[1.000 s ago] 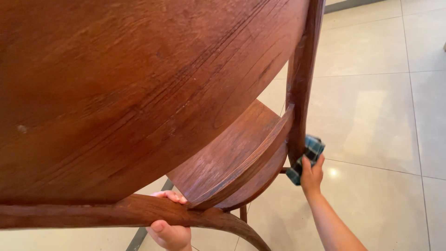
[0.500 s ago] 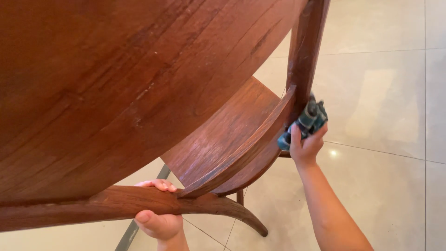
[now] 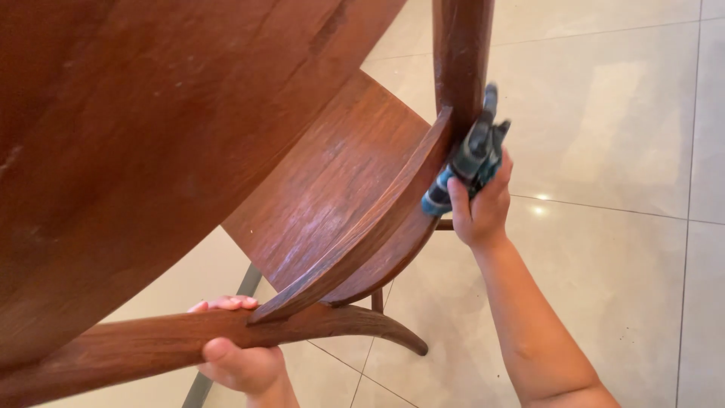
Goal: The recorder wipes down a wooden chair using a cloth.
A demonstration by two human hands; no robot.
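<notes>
The right hand (image 3: 479, 208) is closed tight on a bunched blue-green cloth (image 3: 468, 162), pressing it against the upright wooden leg (image 3: 462, 60) just where the curved rail of the lower shelf (image 3: 332, 204) meets it. The left hand (image 3: 242, 363) has its grip wrapped around a curved lower leg (image 3: 151, 344) near the pale tiled floor (image 3: 619, 113), steadying the dark round wooden table (image 3: 151, 113), which looks tipped towards the camera.

The risk, as I judge it, lies in that tilt: a hard push with the cloth could shift the table on the smooth tiles, or twist the curved leg out of the left grip. The cloth is loosely bunched and blurred; it could slip free of the fingers.
</notes>
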